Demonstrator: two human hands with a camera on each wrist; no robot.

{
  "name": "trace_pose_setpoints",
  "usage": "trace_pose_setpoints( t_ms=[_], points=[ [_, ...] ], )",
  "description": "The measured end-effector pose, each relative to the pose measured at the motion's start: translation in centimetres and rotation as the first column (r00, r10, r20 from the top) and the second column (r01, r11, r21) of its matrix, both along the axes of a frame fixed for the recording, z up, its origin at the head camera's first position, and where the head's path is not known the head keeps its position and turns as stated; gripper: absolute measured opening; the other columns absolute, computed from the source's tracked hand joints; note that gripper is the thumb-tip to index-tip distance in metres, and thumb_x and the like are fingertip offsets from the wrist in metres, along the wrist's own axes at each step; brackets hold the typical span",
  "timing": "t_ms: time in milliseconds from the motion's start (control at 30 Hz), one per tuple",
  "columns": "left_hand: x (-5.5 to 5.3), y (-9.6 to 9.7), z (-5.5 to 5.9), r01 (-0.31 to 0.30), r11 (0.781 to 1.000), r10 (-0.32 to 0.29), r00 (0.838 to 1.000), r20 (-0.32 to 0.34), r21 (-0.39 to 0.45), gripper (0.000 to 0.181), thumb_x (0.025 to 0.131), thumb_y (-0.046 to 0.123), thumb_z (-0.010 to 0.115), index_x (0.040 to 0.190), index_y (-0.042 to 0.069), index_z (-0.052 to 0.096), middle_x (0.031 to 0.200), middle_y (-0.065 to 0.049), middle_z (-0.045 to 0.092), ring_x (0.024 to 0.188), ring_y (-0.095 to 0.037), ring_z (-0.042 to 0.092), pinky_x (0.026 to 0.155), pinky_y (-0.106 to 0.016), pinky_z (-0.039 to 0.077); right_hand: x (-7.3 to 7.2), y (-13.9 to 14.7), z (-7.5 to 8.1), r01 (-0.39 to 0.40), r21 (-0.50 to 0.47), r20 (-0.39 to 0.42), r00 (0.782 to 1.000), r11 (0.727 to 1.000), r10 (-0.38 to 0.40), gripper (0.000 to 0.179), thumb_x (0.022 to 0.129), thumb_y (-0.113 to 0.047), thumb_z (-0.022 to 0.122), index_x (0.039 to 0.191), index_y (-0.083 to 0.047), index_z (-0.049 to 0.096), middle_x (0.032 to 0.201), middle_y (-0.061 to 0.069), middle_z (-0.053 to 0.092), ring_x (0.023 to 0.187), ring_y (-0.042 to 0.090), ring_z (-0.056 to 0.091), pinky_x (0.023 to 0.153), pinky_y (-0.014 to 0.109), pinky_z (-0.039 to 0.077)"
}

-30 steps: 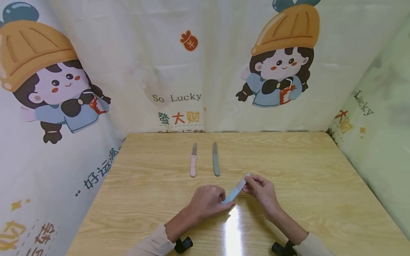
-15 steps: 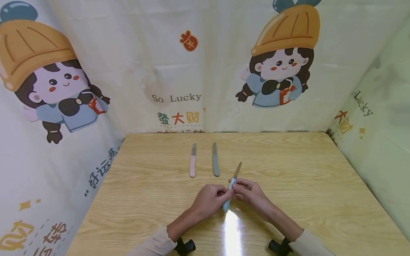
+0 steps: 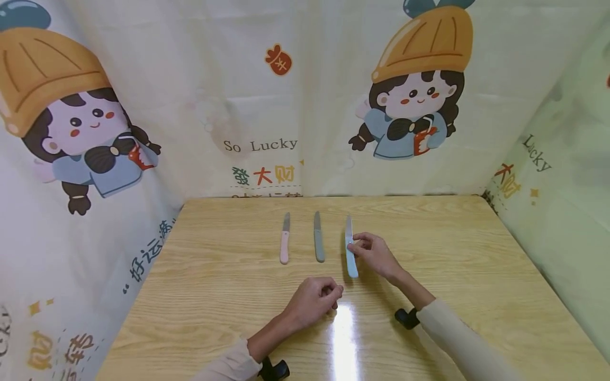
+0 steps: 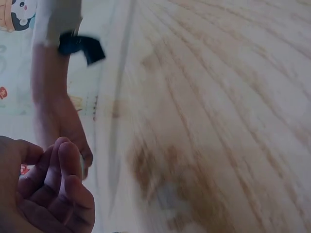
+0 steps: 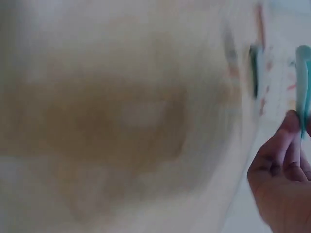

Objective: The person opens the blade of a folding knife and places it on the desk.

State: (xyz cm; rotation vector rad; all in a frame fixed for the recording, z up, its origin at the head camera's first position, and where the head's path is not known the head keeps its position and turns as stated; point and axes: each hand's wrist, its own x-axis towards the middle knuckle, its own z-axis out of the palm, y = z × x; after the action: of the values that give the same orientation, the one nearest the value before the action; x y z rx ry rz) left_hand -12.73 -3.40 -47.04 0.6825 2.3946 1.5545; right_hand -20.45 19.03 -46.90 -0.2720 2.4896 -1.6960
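Note:
My right hand (image 3: pixel 376 255) pinches a light-blue folding knife (image 3: pixel 351 265) near the pivot, between thumb and fingers. Its blade is out and points toward the back of the table. In the right wrist view the knife's handle (image 5: pixel 302 80) rises above the fingertips at the right edge. My left hand (image 3: pixel 314 299) is over the table nearer to me, fingers loosely curled, with nothing in them. Two similar knives lie beside the blue one, blades out and pointing away: a grey-green knife (image 3: pixel 319 246), then a pink knife (image 3: pixel 284 248) further left.
The knives lie on a wood-grain table (image 3: pixel 214 296). A printed cloth (image 3: pixel 324 106) hangs behind it and along both sides. Each wrist wears a black camera mount, such as the left mount (image 3: pixel 274 369). Light reflects off the tabletop near the front.
Both hands held the blue knife; the left hand has let go and stayed back. My right hand has carried the knife away from me, to the right of the grey-green one, and turned it roughly parallel.

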Motion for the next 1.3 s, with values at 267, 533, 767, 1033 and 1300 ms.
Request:
trace_pose_setpoints(
  t_ms=[267,533,767,1033,1300],
  points=[
    [0.1,-0.3,-0.1,0.006,1.000,-0.006,1.000,0.016,0.004,0.028,0.104,0.023,0.060,0.087,0.005,0.073,0.069,0.001,0.067,0.055,-0.004,0.057,0.048,-0.019,0.040,-4.4,0.9,-1.0,0.099,0.230,-0.074,0.994,0.968,-0.085,0.032,0.100,-0.012,0.066,0.120,0.013,0.064,0.086,0.014,0.069,0.067,0.023,0.065,0.055,0.027,0.048],
    [0.6,-0.3,-0.4,-0.039,0.998,0.035,0.997,-0.064,-0.051,0.027,0.103,0.019,0.060,0.077,0.014,0.067,0.070,0.007,0.060,0.056,-0.002,0.049,0.051,-0.020,0.040,-5.1,1.4,-1.2,0.137,0.331,-0.038,0.991,0.933,-0.132,0.035,0.102,-0.020,0.063,0.121,0.009,0.065,0.098,0.017,0.069,0.077,0.024,0.062,0.061,0.031,0.048],
    [0.5,-0.4,-0.3,-0.204,0.979,0.199,0.970,-0.138,-0.023,0.029,0.101,0.021,0.062,0.074,0.015,0.069,0.061,0.012,0.052,0.051,-0.003,0.044,0.049,-0.022,0.037,-5.1,1.6,-1.2,0.135,0.401,-0.014,0.990,0.906,-0.142,0.040,0.103,-0.024,0.060,0.126,0.009,0.064,0.108,0.018,0.069,0.091,0.027,0.062,0.071,0.036,0.049],
    [0.1,-0.3,-0.1,-0.227,0.974,0.223,0.959,-0.178,-0.002,0.026,0.101,0.019,0.062,0.081,0.011,0.075,0.068,0.015,0.060,0.061,-0.004,0.053,0.056,-0.023,0.046,-5.0,1.9,-1.6,0.136,0.429,-0.014,0.989,0.893,-0.144,0.041,0.104,-0.024,0.057,0.128,0.008,0.063,0.116,0.022,0.067,0.099,0.032,0.063,0.080,0.044,0.052],
    [0.1,-1.0,0.4,-0.277,0.961,0.262,0.916,-0.303,-0.010,0.019,0.103,0.027,0.061,0.088,0.022,0.072,0.085,0.014,0.063,0.065,-0.004,0.054,0.056,-0.025,0.046,-4.4,2.4,-1.7,0.160,0.366,-0.003,0.985,0.916,-0.171,0.052,0.107,-0.031,0.051,0.135,0.012,0.050,0.125,0.030,0.060,0.112,0.042,0.060,0.091,0.053,0.050]
  ],
)
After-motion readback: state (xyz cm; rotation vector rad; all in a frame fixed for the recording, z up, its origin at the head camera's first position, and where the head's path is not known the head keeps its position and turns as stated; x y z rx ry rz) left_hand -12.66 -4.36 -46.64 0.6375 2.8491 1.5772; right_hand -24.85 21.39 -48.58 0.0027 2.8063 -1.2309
